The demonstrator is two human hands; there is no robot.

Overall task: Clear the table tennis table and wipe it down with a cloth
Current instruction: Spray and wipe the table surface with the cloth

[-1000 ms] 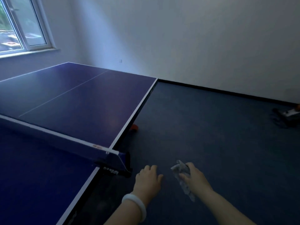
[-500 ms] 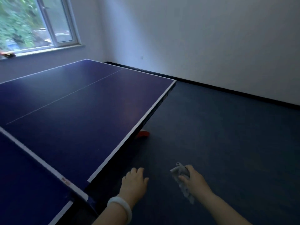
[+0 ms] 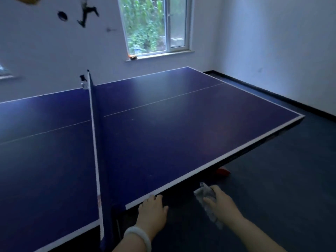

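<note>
The dark blue table tennis table (image 3: 181,128) fills the middle of the view, with its net (image 3: 96,135) running from near me to the far side. My left hand (image 3: 151,210), with a white bangle on the wrist, sits at the table's near white edge, fingers loosely curled, holding nothing. To its right, off the table's side, my right hand (image 3: 221,202) grips a crumpled grey cloth (image 3: 206,199) that hangs down below the fist. Nothing lies on the tabletop.
A red object (image 3: 222,170) lies on the dark floor under the table's near edge. A window (image 3: 154,26) is in the far wall, with a small object on its sill (image 3: 132,57). White walls stand at the back and right. Dark floor stretches to the right.
My view has swung left, bringing the net and the far window into sight. Both hands have stayed low in front of me; the left one now meets the table edge.
</note>
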